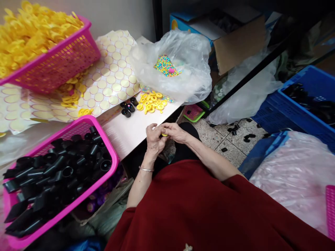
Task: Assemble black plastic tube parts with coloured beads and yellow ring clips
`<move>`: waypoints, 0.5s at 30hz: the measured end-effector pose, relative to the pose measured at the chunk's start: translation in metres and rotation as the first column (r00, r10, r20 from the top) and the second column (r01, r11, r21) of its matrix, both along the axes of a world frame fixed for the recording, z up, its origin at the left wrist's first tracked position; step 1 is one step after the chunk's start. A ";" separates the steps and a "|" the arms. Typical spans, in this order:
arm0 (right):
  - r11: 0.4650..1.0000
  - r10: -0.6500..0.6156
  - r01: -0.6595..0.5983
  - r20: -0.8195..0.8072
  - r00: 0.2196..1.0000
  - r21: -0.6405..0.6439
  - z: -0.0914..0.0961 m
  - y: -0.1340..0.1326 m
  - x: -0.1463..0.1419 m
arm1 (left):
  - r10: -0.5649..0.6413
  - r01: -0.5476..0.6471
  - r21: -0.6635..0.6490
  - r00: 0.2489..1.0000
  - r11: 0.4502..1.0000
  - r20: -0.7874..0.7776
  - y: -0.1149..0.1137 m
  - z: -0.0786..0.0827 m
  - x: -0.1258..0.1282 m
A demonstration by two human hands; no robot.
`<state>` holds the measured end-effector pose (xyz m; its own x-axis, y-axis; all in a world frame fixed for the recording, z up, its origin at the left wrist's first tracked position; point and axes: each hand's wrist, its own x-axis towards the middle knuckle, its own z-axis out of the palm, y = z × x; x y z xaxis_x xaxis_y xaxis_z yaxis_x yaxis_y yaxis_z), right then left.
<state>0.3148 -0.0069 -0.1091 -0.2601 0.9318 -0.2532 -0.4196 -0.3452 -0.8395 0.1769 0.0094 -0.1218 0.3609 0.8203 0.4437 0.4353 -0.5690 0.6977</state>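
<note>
Over my lap, at the table's edge, my left hand (154, 138) and my right hand (175, 132) meet with fingers closed together. Between their fingertips shows a bit of a small yellow plastic piece (164, 135); most of it is hidden. Just beyond them on the white tabletop (123, 130) lies a loose pile of yellow ring-shaped pieces (151, 102). Several short black plastic caps (126, 112) stand left of that pile. Behind it, an open clear plastic bag (192, 66) holds tiny multicoloured beads (165, 65).
A pink basket of black plastic parts (114, 157) stands at left. Another pink basket (60, 52), heaped with yellow pieces, rests on sticker sheets (112, 66). A cardboard box (239, 45), blue crate (277, 108) and large pinkish bag (293, 174) are at right. Black bits litter the floor (222, 134).
</note>
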 end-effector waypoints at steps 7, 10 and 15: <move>0.995 0.094 -0.094 0.003 0.996 0.015 -0.002 0.011 0.009 | 0.020 -0.020 -0.015 0.999 1.000 0.027 0.004 -0.001 0.005; 0.981 0.191 -0.192 -0.049 0.980 -0.019 0.004 0.015 0.016 | -0.013 0.013 -0.016 1.000 1.000 0.002 0.007 0.001 0.003; 0.990 0.131 -0.132 -0.011 0.991 -0.042 0.003 0.017 0.018 | -0.015 0.018 0.020 0.991 1.000 -0.136 0.006 -0.005 0.003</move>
<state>0.3330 0.0105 -0.1061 -0.3817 0.8779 -0.2893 -0.3747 -0.4331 -0.8198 0.1797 0.0155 -0.1266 0.4325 0.8046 0.4068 0.5153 -0.5909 0.6208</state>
